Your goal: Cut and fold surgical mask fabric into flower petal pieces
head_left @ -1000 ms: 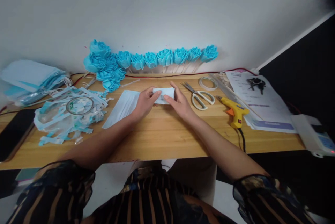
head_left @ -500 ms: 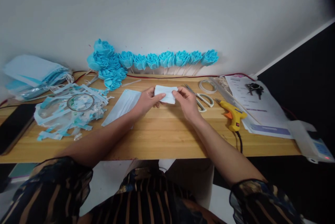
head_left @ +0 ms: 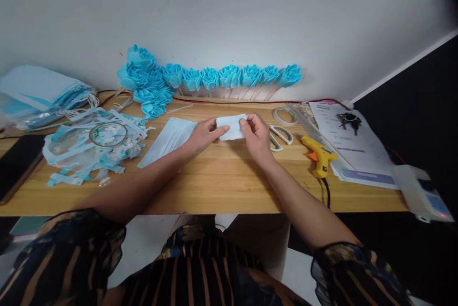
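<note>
Both hands [head_left: 203,135] [head_left: 256,139] pinch sheet [head_left: 232,127], prob. mask, wood desk [head_left: 222,182], white wall [head_left: 229,10]

Craft corner, likely home: wooden table [head_left: 222,186] against white wall held blue paper flowers [head_left: 214,79], glue gun [head_left: 319,155], scissors [head_left: 281,136], tape roll [head_left: 285,115], cut scraps [head_left: 89,148].

Bare wooden desktop [head_left: 222,182] is lying open toward the near edge. White-handled scissors [head_left: 282,135] and a yellow glue gun [head_left: 319,155] are crowding the right hand [head_left: 255,139]. A flat pale blue mask sheet [head_left: 166,136] is hemming the left hand [head_left: 202,136]. A small folded pale blue piece [head_left: 232,127], pinched by both, is bridging their gap.
</note>
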Tool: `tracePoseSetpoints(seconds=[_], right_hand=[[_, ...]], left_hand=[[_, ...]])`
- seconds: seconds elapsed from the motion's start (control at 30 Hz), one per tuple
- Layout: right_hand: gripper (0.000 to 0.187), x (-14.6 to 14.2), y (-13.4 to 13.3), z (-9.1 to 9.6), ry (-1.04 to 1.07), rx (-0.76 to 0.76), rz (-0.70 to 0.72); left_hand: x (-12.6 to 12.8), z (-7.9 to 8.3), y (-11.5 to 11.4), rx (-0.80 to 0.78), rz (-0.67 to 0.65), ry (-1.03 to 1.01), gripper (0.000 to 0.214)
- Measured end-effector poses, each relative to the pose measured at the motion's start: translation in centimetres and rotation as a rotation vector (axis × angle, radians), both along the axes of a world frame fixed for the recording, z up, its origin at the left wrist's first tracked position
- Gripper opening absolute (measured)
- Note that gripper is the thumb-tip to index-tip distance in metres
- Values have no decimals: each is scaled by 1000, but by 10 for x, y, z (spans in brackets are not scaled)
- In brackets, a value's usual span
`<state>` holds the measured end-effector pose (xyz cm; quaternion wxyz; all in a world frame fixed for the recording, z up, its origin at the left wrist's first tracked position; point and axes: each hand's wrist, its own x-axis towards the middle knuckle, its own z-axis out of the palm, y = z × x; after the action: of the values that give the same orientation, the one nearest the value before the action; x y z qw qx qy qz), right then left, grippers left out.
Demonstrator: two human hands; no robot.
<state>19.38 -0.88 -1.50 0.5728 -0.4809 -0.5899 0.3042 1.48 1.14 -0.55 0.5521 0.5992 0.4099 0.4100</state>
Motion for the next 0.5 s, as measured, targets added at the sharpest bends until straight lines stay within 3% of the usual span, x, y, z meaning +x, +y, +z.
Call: tracePoseSetpoints(seconds=[0.17, 0.33, 0.5], right_hand=[[23, -4, -1, -1, 12, -49, 101], [41, -3, 5, -7, 28, -129, 204], [39, 5, 9, -7, -39, -153, 249]], left_hand=[[-1, -3, 2, 13, 56, -126, 33], [-3, 1, 1, 22, 112, -168, 30], [-5, 2, 4, -5, 187, -219, 33]])
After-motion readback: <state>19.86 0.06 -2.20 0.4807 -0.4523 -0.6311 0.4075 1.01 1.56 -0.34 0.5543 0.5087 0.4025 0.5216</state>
